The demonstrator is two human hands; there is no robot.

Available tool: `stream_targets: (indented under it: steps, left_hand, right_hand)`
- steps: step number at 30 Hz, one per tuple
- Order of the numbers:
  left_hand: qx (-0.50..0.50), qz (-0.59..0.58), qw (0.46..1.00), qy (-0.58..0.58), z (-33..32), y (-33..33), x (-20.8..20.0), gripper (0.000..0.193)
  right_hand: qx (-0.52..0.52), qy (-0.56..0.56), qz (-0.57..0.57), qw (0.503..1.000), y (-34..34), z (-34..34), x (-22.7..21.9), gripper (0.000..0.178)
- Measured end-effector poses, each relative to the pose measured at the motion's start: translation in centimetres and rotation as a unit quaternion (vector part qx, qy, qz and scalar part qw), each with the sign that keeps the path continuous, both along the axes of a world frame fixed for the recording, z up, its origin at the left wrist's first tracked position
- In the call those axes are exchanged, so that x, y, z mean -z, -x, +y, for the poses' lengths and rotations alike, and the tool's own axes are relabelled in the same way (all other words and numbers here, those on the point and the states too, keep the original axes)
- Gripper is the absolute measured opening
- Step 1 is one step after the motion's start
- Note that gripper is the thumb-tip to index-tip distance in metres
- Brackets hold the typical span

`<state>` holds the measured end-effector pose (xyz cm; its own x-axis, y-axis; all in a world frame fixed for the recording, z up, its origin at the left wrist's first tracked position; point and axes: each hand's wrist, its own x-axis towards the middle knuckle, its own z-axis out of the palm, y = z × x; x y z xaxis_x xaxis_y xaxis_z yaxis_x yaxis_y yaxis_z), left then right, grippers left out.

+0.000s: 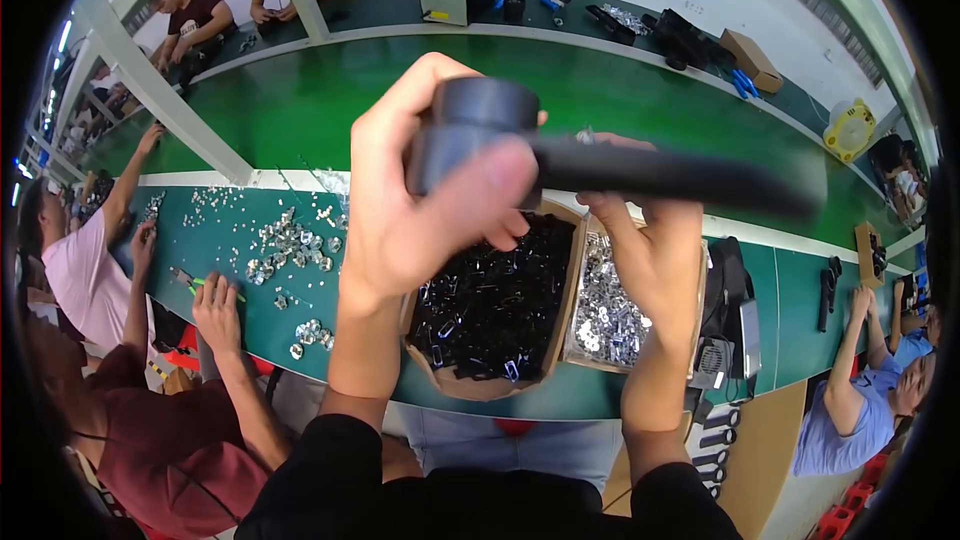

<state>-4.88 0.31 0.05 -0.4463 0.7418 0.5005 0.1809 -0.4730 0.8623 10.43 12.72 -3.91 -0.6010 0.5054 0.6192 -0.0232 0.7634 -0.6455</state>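
My left hand [400, 190] is closed around the round head of a black device [487, 105] with a long straight handle, held up over the bench and blurred by motion. The handle stretches to the right, in front of my right hand [655, 260]. Its fingers are bent together behind the handle, mostly hidden, with a small shiny bit [586, 137] at their tips. Below my hands stands an open cardboard box [480, 387] full of small black parts with metal clips. Beside it a second box [597, 364] holds many small silver parts.
Clusters of small silver parts [290, 245] lie on the green bench to the left, near a co-worker's hand [217, 312]. Black cases [728, 305] stand right of the boxes. A white frame post [165, 90] rises at the left; a green surface [300, 90] runs behind.
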Motion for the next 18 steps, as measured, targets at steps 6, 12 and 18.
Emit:
stream_targets:
  steps: [6,12,18]
  left_hand:
    - [-0.067,-0.054,0.992,0.090,-0.3,1.3,-0.2,0.058]
    - [-0.071,-0.043,0.994,0.073,-0.6,2.5,0.3,0.043]
    - [-0.124,0.068,0.989,0.034,-1.0,2.0,-0.5,0.029]
  right_hand:
    - [-0.111,-0.032,-0.371,0.921,1.0,-2.0,3.9,0.034]
    - [-0.115,-0.221,-0.451,0.857,1.9,-7.0,10.3,0.030]
    - [-0.178,-0.173,-0.414,0.876,1.8,-4.3,9.0,0.014]
